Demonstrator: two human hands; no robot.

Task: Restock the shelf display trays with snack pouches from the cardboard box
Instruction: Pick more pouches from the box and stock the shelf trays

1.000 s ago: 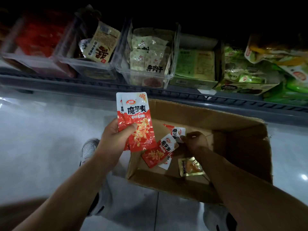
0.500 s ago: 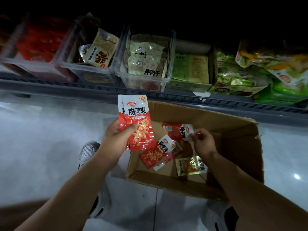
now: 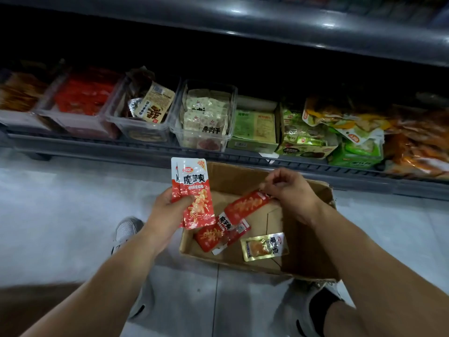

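Cardboard box (image 3: 230,176): brown corrugated paperboard, matt, ragged along the worn edges.
Red pouches (image 3: 192,188): printed plastic film, glossy, with glare on the white top band.
Tilted red pouch (image 3: 245,205): the same glossy film.
Gold pouch (image 3: 264,246): foil-look film with a bright metallic sheen.
Clear tray (image 3: 209,81): transparent hard plastic, smooth, rim catching light.
Green carton (image 3: 252,144): printed paperboard, dull satin.
Shelf edge (image 3: 291,27): dark, looks like painted metal, smooth, with sharp highlights.
Floor (image 3: 60,215): pale tiles, smooth, faint sheen, thin grout lines.
Shoe (image 3: 127,229): grey mesh cloth, matt.
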